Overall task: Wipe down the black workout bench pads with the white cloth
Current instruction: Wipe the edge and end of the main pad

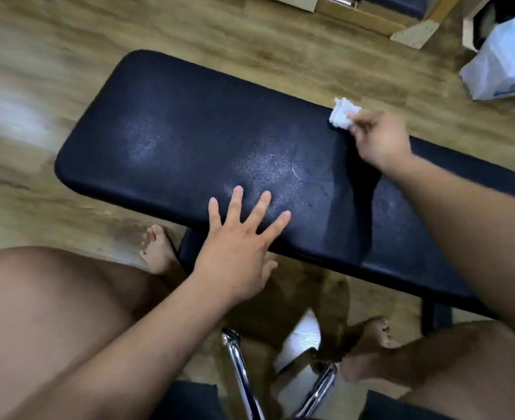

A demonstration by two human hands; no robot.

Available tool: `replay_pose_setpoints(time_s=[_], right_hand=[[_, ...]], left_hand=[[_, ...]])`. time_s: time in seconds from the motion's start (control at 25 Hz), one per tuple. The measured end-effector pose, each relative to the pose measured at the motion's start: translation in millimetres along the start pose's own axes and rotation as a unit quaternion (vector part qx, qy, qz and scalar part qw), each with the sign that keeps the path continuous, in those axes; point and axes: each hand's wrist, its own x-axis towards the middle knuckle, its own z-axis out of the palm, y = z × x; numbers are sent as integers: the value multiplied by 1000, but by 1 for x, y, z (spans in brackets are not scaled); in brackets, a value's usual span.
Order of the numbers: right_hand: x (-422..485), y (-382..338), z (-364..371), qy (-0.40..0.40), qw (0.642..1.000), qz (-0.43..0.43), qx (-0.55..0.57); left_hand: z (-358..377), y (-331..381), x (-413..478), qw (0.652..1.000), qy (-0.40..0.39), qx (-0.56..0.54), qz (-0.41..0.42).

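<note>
Lying beyond the bench pad (189,131) is a plastic bag (505,62).

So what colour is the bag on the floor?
White with blue print, the bag in the head view, top right.

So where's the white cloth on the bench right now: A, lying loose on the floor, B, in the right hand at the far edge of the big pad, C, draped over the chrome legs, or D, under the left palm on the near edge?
B: the right hand pinches the crumpled white cloth against the far edge of the large black pad.
</note>
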Motion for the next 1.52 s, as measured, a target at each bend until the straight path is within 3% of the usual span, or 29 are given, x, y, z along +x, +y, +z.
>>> replay_pose_setpoints(time_s=[0.12, 0.28, 0.4, 0.48, 0.64, 0.84, 0.96, 1.12, 1.28, 1.4, 1.52], right_hand=[[15, -2, -3, -12, 1000, 24, 5], [-97, -20, 5, 53, 996, -27, 59], [-214, -44, 17, 1, 986, -152, 66], [-232, -40, 27, -25, 973, -224, 39], [-155, -28, 36, 12, 979, -204, 1], [2, -52, 30, 15, 997, -65, 25], [24, -77, 33, 21, 998, 42, 44], [-89, -106, 41, 3, 997, -50, 61], [-212, -136, 53, -79, 987, -134, 29], [-170, -134, 58, -53, 986, -159, -13], [-70, -127, 66, -34, 993, -104, -34]], left_hand=[[-7, -6, 1, 1000, -5, 19, 13], [-19, -14, 4, 999, 6, 22, 27], [-23, -40, 8, 999, 42, 3, 1], [-18, -61, 12, 999, 42, 21, -9], [-7, -74, 9, 998, 50, 24, 11], [-10, -78, 13, 998, 50, -8, 24], [-15, -91, 8, 997, 53, -49, -22], [-16, -106, 9, 997, 14, -46, -55], [-10, -109, 4, 996, 50, -55, -40], [-11, -118, 4, 993, 60, -90, -53], [-10, -126, 5, 989, 57, -113, -82]])
